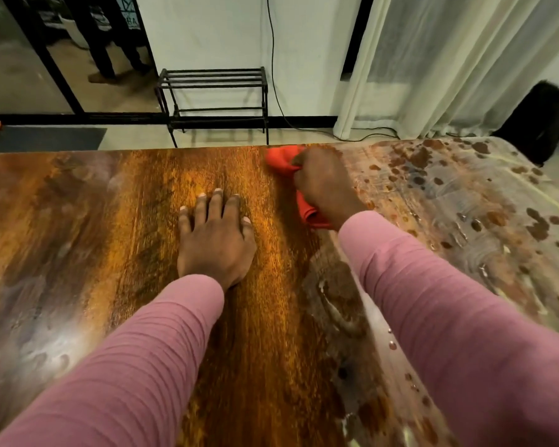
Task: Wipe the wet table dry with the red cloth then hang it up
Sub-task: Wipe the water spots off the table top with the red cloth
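Observation:
The wooden table point(78, 237) fills the lower view. Its right part is wet, with drops and smeared water point(459, 201). My right hand point(323, 185) grips the bunched red cloth point(281, 159) and presses it on the table near the far edge, at the border between the dry and wet areas. Part of the cloth sticks out below my wrist. My left hand point(213, 237) lies flat on the dry middle of the table, fingers straight and spread.
Beyond the table's far edge stands a black metal rack point(213, 91) against the white wall. A black cable point(273, 59) hangs down the wall. White curtains point(449, 59) hang at the right, with a dark bag point(539, 121) on the floor. A person's legs point(110, 43) show behind glass at the back left.

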